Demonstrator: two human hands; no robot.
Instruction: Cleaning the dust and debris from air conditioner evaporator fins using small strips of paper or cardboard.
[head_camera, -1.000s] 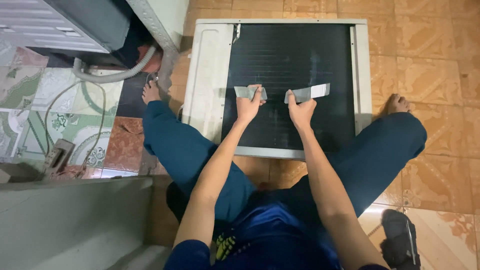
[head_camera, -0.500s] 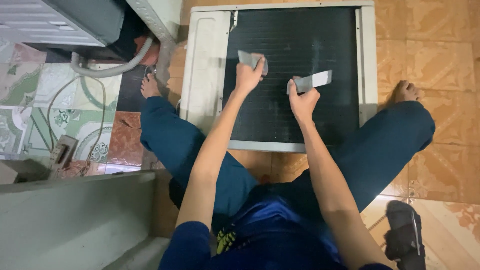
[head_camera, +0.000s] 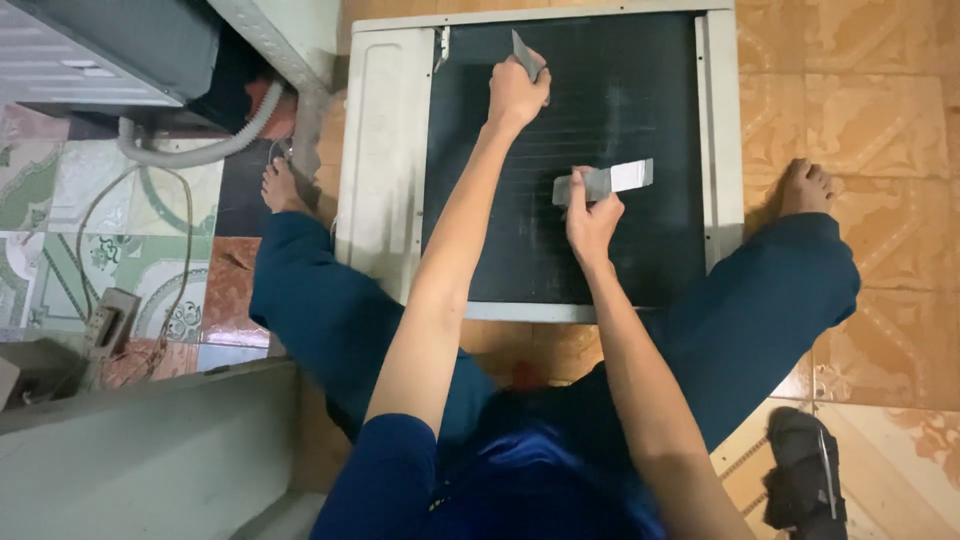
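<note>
Floor: we record one tiled floor (head_camera: 870, 110), orange-brown tiles to the right and patterned green and white tiles to the left.
Air-conditioner unit: we count one white-framed air-conditioner unit (head_camera: 385, 160) lying flat on the floor between the person's spread legs, its dark finned coil face (head_camera: 480, 230) turned up; its long axis runs away from the person.
Second casing: we note one grey casing (head_camera: 120, 50) at upper left, with one pale hose (head_camera: 200, 152) curving beneath it.
Legs and feet: two legs in blue trousers flank the unit; two bare feet, the left foot (head_camera: 280, 188) beside the unit's left edge, the right foot (head_camera: 805, 185) just beside its right edge.
Sandal: we count one black sandal (head_camera: 805, 480) on the floor at lower right.
Cable and plug block: one thin cable loops over the patterned tiles to one small plug block (head_camera: 108, 322).
Hands: two, both closed around a tool. The left hand (head_camera: 517, 95) is fisted around the upper comb near the top edge of the coil face. The right hand (head_camera: 592, 215) pinches the lower comb at mid-face.
Tools: we count two flat grey metal combs. The upper comb (head_camera: 524, 54) rests on the coil near the top, long axis steeply tilted, free end pointing up and slightly left. The lower comb (head_camera: 610, 181) lies nearly level, long axis across the unit, free end pointing right, slightly raised.
Contact: we cannot tell whether the lower comb's edge touches the fins.
</note>
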